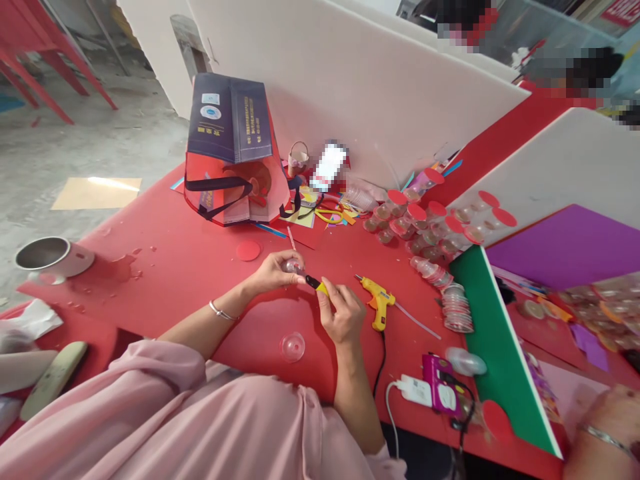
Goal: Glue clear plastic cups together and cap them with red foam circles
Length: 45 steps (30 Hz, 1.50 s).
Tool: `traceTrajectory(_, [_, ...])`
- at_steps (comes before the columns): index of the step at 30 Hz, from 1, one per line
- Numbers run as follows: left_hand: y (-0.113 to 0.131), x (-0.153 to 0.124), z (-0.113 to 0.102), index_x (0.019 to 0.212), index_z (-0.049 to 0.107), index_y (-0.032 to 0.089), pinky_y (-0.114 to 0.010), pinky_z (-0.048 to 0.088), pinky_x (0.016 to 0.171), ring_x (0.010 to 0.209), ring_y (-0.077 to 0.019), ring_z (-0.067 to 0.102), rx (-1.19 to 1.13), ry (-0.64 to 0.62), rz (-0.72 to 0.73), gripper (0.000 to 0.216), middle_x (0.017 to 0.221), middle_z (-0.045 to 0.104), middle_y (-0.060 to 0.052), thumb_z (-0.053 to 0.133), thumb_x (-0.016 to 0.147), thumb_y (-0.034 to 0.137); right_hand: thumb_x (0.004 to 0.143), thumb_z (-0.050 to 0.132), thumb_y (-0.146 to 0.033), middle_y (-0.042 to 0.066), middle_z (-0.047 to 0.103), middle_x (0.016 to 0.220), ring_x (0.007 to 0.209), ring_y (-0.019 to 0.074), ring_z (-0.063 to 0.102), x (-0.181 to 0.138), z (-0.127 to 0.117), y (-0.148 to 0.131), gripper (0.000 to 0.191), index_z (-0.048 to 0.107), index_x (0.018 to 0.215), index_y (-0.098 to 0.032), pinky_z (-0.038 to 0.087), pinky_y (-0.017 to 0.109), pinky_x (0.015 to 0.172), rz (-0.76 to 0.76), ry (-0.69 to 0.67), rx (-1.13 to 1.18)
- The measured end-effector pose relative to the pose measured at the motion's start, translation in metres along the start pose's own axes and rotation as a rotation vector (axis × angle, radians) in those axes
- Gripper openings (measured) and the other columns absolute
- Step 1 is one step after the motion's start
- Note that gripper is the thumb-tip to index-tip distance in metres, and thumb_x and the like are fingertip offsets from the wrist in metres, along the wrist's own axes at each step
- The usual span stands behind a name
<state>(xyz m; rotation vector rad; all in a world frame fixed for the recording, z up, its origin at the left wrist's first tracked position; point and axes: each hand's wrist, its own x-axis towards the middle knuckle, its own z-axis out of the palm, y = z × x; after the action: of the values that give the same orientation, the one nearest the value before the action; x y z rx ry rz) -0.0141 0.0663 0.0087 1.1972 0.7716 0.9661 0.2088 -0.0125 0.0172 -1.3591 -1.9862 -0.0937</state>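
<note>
My left hand [273, 273] is closed around a small transparent plastic cup [294, 266] above the red table [200, 280]. In my right hand [344, 312] is a short yellow tool with a black end [315, 283]; its exact kind does not show. The black end points at the cup and comes close to my left fingertips; whether they touch I cannot tell. A second transparent plastic cup [293, 347] lies on the table near my body. Right of my right hand lies a yellow hot glue gun [379, 301] with a glue stick behind it.
Rows of transparent cups with red discs [417, 213] stand at the back right, beside a stack of cups [457, 308]. A purple power strip [441, 387] has cables. A bag [230, 120] stands at the back, a metal mug [55, 257] far left. Another person's arm [605, 427] shows lower right.
</note>
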Motion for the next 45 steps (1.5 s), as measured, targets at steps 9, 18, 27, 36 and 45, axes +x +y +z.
traceTrajectory(9, [-0.001, -0.001, -0.003, 0.094, 0.065, 0.014, -0.018, 0.036, 0.044, 0.048, -0.0057, 0.048, 0.019, -0.042, -0.019, 0.046, 0.073, 0.065, 0.001, 0.093, 0.068, 0.040, 0.102, 0.061, -0.032, 0.006, 0.074, 0.089, 0.083, 0.0177, 0.069, -0.001, -0.001, 0.000, 0.030, 0.073, 0.126, -0.021, 0.049, 0.029, 0.079, -0.012, 0.006, -0.034])
traceTrajectory(18, [-0.010, 0.004, -0.003, 0.111, 0.068, 0.013, -0.021, 0.054, 0.048, 0.062, -0.0125, 0.066, -0.006, 0.033, -0.012, 0.062, 0.099, 0.070, -0.008, 0.096, 0.063, 0.040, 0.102, 0.062, -0.033, 0.007, 0.074, 0.091, 0.084, 0.0182, 0.069, -0.002, 0.003, 0.003, 0.030, 0.073, 0.127, -0.021, 0.049, 0.029, 0.080, -0.005, 0.012, -0.079])
traceTrajectory(27, [-0.012, 0.006, -0.001, 0.114, 0.066, 0.014, -0.019, 0.054, 0.051, 0.069, -0.0125, 0.068, 0.025, 0.109, 0.088, 0.060, 0.121, 0.069, -0.014, 0.095, 0.067, 0.038, 0.105, 0.058, -0.034, 0.008, 0.072, 0.092, 0.086, 0.0186, 0.067, -0.003, 0.010, 0.008, 0.034, 0.069, 0.133, -0.020, 0.050, 0.029, 0.080, -0.036, 0.007, -0.116])
traceTrajectory(36, [-0.007, -0.001, 0.003, 0.122, 0.068, 0.017, -0.026, 0.053, 0.074, 0.081, -0.0170, 0.066, 0.171, 0.091, 0.147, 0.065, 0.098, 0.070, -0.007, 0.094, 0.069, 0.043, 0.104, 0.058, -0.032, 0.008, 0.072, 0.096, 0.091, 0.0190, 0.068, -0.007, 0.010, 0.008, 0.037, 0.066, 0.139, -0.023, 0.052, 0.030, 0.085, 0.000, -0.015, -0.033])
traceTrajectory(45, [-0.010, 0.000, 0.001, 0.114, 0.068, 0.016, -0.026, 0.048, 0.075, 0.079, -0.0162, 0.062, 0.176, 0.080, 0.173, 0.061, 0.094, 0.068, -0.005, 0.092, 0.069, 0.050, 0.105, 0.057, -0.033, 0.007, 0.073, 0.092, 0.085, 0.0178, 0.068, -0.001, 0.002, -0.001, 0.033, 0.071, 0.132, -0.022, 0.050, 0.029, 0.080, -0.005, 0.010, -0.025])
